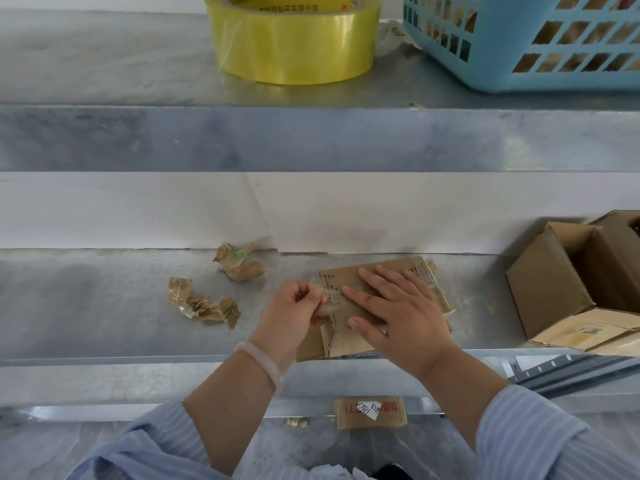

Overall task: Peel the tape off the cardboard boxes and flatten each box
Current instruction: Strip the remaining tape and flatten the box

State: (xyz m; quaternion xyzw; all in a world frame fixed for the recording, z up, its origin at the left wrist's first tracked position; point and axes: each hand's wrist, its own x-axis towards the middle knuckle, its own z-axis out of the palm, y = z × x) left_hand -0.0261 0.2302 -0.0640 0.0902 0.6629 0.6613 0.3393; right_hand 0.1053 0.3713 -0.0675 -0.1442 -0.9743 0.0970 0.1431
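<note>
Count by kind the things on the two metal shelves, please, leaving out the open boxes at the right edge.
Yellow tape roll: 1
Blue basket: 1
Crumpled tape wads: 2
Cardboard box under the right hand: 1
Total: 5
A pale scrap beside the basket is too unclear to count.

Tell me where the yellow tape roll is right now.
In the head view the yellow tape roll sits on the upper shelf, top centre, just left of the blue basket.
</note>
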